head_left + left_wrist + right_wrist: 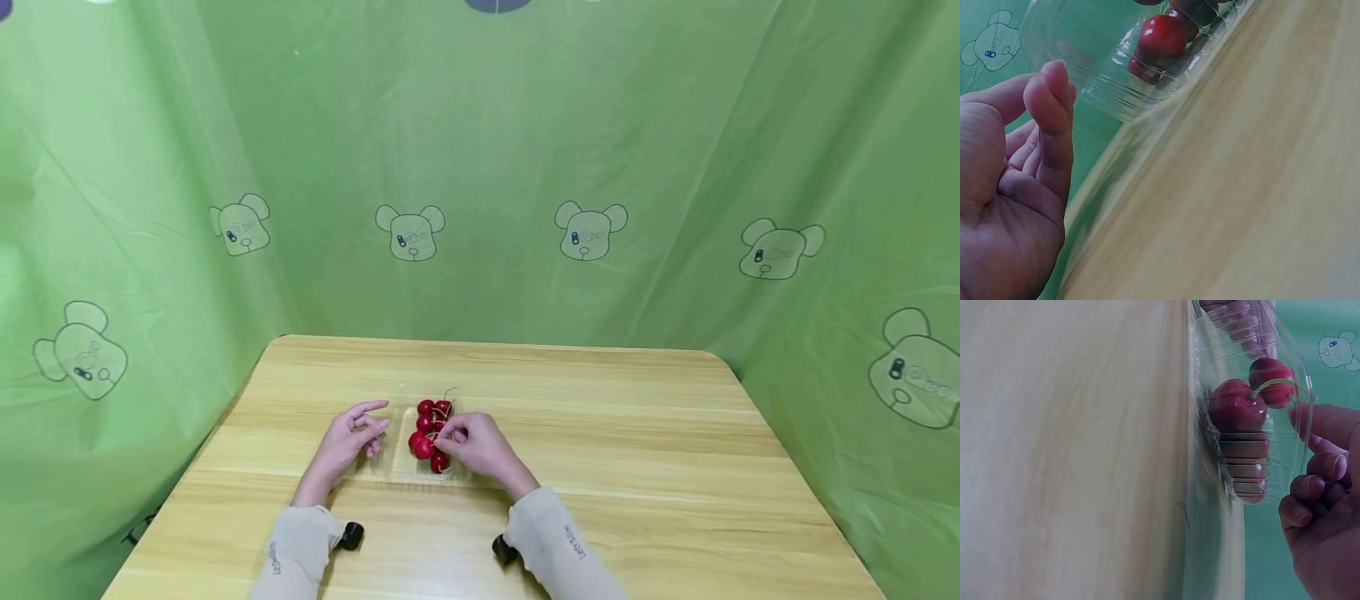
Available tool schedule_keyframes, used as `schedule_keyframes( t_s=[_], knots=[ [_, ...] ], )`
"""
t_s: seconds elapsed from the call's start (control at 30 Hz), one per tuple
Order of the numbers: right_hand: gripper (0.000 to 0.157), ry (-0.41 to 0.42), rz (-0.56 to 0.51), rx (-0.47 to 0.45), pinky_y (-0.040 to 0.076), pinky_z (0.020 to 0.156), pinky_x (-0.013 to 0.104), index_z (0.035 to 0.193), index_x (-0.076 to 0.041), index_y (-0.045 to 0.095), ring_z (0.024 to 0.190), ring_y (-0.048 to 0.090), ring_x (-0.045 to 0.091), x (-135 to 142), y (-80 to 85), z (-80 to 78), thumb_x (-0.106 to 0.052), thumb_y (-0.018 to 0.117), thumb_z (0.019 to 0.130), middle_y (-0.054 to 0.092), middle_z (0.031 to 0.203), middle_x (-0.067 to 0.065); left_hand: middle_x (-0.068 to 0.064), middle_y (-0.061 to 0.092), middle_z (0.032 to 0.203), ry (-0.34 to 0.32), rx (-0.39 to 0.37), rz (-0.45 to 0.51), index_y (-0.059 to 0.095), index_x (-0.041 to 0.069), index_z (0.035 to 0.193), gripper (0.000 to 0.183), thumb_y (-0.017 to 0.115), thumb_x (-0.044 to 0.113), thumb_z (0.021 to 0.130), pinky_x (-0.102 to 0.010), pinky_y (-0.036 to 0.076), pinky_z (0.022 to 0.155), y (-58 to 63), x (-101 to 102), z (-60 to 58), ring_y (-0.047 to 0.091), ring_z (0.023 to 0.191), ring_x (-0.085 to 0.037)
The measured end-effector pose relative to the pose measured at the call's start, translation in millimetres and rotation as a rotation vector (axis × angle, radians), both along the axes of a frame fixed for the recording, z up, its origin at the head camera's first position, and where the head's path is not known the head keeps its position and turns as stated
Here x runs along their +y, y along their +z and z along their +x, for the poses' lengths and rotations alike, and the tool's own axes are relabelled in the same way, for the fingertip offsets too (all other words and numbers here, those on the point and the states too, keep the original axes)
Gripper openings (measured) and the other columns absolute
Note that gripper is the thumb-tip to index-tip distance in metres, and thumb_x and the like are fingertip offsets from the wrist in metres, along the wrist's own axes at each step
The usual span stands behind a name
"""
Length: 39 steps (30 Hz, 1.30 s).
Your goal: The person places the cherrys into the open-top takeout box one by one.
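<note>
A clear plastic box (401,477) holds several dark red cherries with stems, grouped along its right side. At its right edge my right hand (480,446) reaches over the rim, thumb and forefinger pinching at the stem of a bright red cherry (424,449). That cherry (1271,382) and its green stem (1282,381) show through the box wall in the right wrist view. My left hand (347,442) hovers at the box's left side, fingers loosely bent and holding nothing. In the left wrist view its fingertips (1054,75) overlap the box's corner.
The box stands on a light wood-grain table (637,450). A green curtain (495,125) printed with bear heads hangs behind and along both sides. A black wrist device (351,536) sits at the left cuff, another (504,550) at the right.
</note>
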State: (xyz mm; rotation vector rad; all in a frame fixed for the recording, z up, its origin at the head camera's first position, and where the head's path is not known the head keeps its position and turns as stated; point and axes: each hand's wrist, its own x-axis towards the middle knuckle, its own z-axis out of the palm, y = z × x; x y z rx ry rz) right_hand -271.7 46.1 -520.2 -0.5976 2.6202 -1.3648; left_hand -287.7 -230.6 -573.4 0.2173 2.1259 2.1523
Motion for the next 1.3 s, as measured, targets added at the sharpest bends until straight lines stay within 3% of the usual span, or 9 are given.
schedule_keyframes(
  t_s=[0.53,0.87,1.0,1.13,1.3],
  knots=[
    [0.009,-0.009,0.05,0.042,0.039,0.055,0.022,0.086,-0.02,0.077,0.05,0.036,0.006,-4,-5.4,-0.2,-0.021,0.077,0.094,0.043,0.057,-0.008,-0.013,0.072,0.092,-0.009,-0.02,-0.014,0.05,0.001,0.148,0.058,0.073,0.02,0.098,-0.021,0.055,0.057,1.7,-2,1.4,0.063,0.063,-0.011],
    [0.011,-0.01,0.172,0.192,0.039,0.057,0.022,0.081,-0.02,0.076,0.057,0.04,0.004,-10,-6.3,-0.9,-0.02,0.079,0.092,0.051,0.066,-0.009,-0.01,0.072,0.09,-0.006,-0.002,-0.011,0.051,0.0,0.148,0.056,0.072,0.018,0.099,-0.021,0.055,0.056,-0.3,-2,0.5,0.063,0.063,-0.011],
    [0.013,-0.027,0.224,0.228,0.044,0.064,0.026,0.079,-0.022,0.075,0.064,0.046,0.006,-11,-6.3,-0.4,-0.022,0.08,0.091,0.058,0.073,-0.009,-0.011,0.072,0.09,-0.005,0.002,-0.01,0.051,0.0,0.148,0.055,0.071,0.017,0.099,-0.021,0.054,0.056,-0.2,-2,0.8,0.063,0.063,-0.011],
    [0.014,-0.038,0.277,0.273,0.053,0.079,0.033,0.078,-0.025,0.075,0.079,0.06,0.009,-12,-5.9,1.4,-0.025,0.081,0.09,0.069,0.085,-0.01,-0.013,0.072,0.091,-0.004,0.0,-0.014,0.051,0.0,0.148,0.056,0.072,0.017,0.099,-0.021,0.055,0.056,0.8,-2,1.6,0.063,0.063,-0.011],
    [0.014,-0.05,0.315,0.306,0.056,0.091,0.041,0.078,-0.026,0.075,0.096,0.068,0.017,-13,-4.4,3.7,-0.026,0.081,0.09,0.074,0.095,-0.007,-0.015,0.072,0.092,-0.006,-0.002,-0.018,0.051,0.0,0.148,0.056,0.072,0.018,0.099,-0.021,0.055,0.056,1.6,-1,1.7,0.064,0.063,-0.011]
  ],
)
